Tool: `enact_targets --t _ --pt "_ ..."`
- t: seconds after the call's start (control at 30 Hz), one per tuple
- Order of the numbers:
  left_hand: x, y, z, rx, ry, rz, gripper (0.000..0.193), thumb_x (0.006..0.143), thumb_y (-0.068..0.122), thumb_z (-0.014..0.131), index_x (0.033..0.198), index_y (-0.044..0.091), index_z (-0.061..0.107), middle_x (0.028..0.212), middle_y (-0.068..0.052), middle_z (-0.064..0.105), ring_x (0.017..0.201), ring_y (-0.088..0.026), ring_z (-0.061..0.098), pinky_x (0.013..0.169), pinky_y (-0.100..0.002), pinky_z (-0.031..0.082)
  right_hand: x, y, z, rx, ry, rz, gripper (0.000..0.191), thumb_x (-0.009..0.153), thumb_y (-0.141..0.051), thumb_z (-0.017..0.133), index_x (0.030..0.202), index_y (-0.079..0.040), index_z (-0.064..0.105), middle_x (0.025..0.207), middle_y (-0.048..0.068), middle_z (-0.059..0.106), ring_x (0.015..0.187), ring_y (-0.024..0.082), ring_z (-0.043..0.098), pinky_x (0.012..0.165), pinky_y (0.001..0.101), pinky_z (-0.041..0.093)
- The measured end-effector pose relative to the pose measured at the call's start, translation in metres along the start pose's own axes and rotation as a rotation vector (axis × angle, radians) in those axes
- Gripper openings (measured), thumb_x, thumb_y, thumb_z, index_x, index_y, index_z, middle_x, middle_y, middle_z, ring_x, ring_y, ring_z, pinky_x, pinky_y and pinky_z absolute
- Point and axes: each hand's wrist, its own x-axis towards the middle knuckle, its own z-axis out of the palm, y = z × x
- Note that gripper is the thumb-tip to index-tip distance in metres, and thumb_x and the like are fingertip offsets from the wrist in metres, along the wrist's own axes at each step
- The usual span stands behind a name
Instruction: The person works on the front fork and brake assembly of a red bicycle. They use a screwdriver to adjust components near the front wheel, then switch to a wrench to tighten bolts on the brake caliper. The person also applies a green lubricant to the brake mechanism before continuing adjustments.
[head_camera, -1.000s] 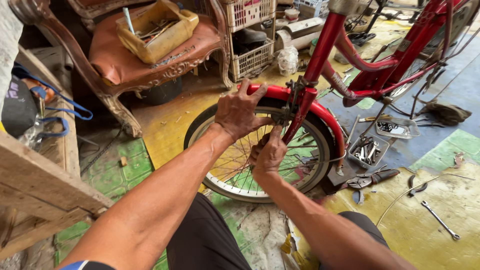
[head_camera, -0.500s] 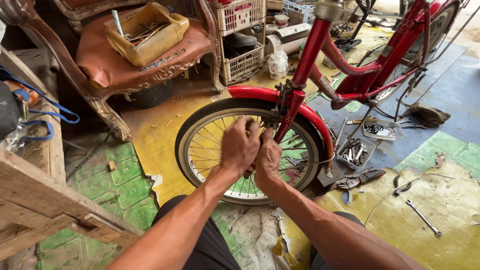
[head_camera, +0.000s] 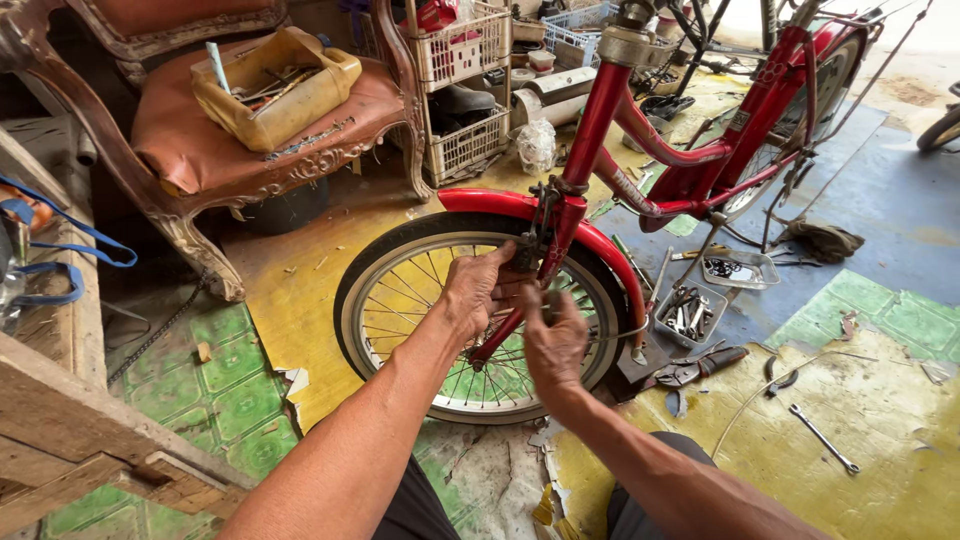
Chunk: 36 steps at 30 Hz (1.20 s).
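Both hands working at the front brake caliper (head_camera: 535, 245), sitting just under the red mudguard (head_camera: 480, 203). Left hand (head_camera: 478, 290) is pinching it from the left, nearer. Right hand (head_camera: 553, 340) is clenching below it; contents hidden.

A red bicycle (head_camera: 700, 150) was seen standing on a patchwork floor (head_camera: 880, 420) of yellow, green and blue. The left hand (head_camera: 478, 290) was pressed against the front wheel (head_camera: 480, 320) just under the red mudguard (head_camera: 500, 205), beside the fork (head_camera: 555, 235). The right hand (head_camera: 553, 340) was held just beside it, over the spokes, its fingers (head_camera: 545, 300) curled near the fork. Small trays of parts (head_camera: 690, 312) and a spanner (head_camera: 822, 438) lay to the right. A worn chair (head_camera: 250, 150) carrying a yellow tub (head_camera: 280, 90) of tools stood behind the wheel.
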Motion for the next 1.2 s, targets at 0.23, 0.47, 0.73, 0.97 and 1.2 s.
enact_targets --t 0.23,0.47,0.73,0.97,1.2 --pt "0.007 -0.003 0.013 -0.117 0.053 -0.051 0.015 0.095 0.020 0.064 0.094 0.008 0.073 0.083 -0.014 0.080 0.077 -0.027 0.079 0.072 -0.041 0.060 0.032 -0.014 -0.023 0.039 0.046 -0.009 0.033 0.089 -0.028 0.078 0.110 -0.006 0.066 0.091 0.003 0.069 0.074 0.015 0.060 0.061 0.0332 0.050" --pt "0.022 -0.012 0.012 -0.139 0.146 -0.035 0.012 0.095 0.014 0.065 0.096 0.006 0.074 0.086 -0.011 0.078 0.076 -0.028 0.077 0.073 -0.043 0.063 0.041 -0.025 -0.025 -0.008 -0.002 0.014 0.034 0.085 -0.029 0.084 0.106 -0.006 0.070 0.079 0.000 0.068 0.063 0.013 0.054 0.055 0.0346 0.044" --pt "0.034 -0.019 -0.010 -0.131 -0.021 -0.016 0.019 0.097 0.025 0.072 0.103 0.007 0.075 0.092 -0.010 0.079 0.081 -0.023 0.077 0.071 -0.037 0.057 0.045 -0.009 -0.001 -0.065 0.123 0.069 0.022 0.087 -0.026 0.081 0.096 -0.007 0.074 0.077 0.003 0.068 0.068 0.014 0.060 0.062 0.0373 0.048" --pt "0.037 -0.008 -0.012 -0.047 -0.095 0.052 0.021 0.099 0.019 0.060 0.104 0.003 0.073 0.094 -0.015 0.079 0.085 -0.027 0.077 0.075 -0.037 0.065 0.049 0.005 -0.002 -0.069 0.096 0.045 0.020 0.089 -0.024 0.077 0.092 -0.006 0.070 0.075 0.002 0.064 0.066 0.012 0.058 0.060 0.0368 0.048" --pt "0.042 -0.021 -0.016 -0.269 -0.144 -0.036 0.021 0.101 0.021 0.058 0.103 0.004 0.070 0.096 -0.015 0.078 0.090 -0.027 0.076 0.083 -0.041 0.055 0.048 0.007 0.005 0.088 0.125 0.077 0.015 0.088 -0.019 0.075 0.092 -0.005 0.072 0.070 -0.001 0.063 0.059 0.009 0.054 0.051 0.0309 0.045"
